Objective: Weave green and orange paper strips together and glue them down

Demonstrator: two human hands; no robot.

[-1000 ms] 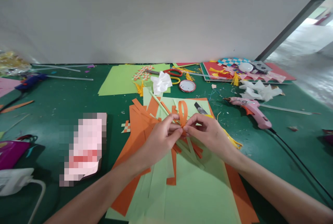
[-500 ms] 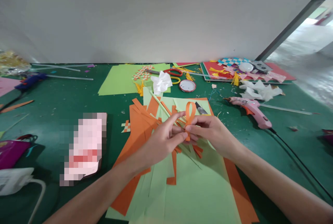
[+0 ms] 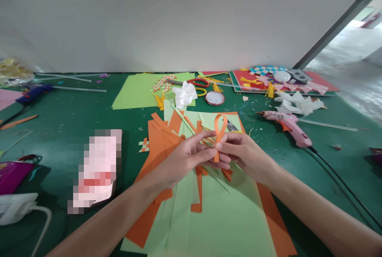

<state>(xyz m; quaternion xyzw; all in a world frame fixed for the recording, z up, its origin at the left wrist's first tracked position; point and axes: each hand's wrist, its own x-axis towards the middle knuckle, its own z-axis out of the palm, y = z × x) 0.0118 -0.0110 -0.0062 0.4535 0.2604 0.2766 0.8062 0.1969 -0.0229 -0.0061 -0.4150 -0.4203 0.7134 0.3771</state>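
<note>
An orange paper strip [image 3: 220, 129], bent into an upright loop with its ends together, is pinched between both hands. My left hand [image 3: 191, 154] grips the strip's lower part between thumb and fingers. At the crossing of the loop, my right hand [image 3: 238, 147] has its thumb and fingertips closed on the paper. Beneath the hands lie pale green paper sheets [image 3: 227, 217] and orange paper [image 3: 156, 141] with several loose cut strips. A cutter knife [image 3: 229, 125] lies just behind the loop, partly hidden by it and by my right hand.
On the right lies a pink hot glue gun [image 3: 288, 125] with its black cord. Scissors [image 3: 198, 86], crumpled tissue [image 3: 185, 94] and a round tin [image 3: 215, 98] sit at the back near the wall [image 3: 167, 22]. To the left is a blurred-out phone [image 3: 98, 169].
The orange loop has shifted slightly right and twisted, so that its ends cross more plainly. The left fingers have moved slightly right below it; both hands keep holding the strip.
</note>
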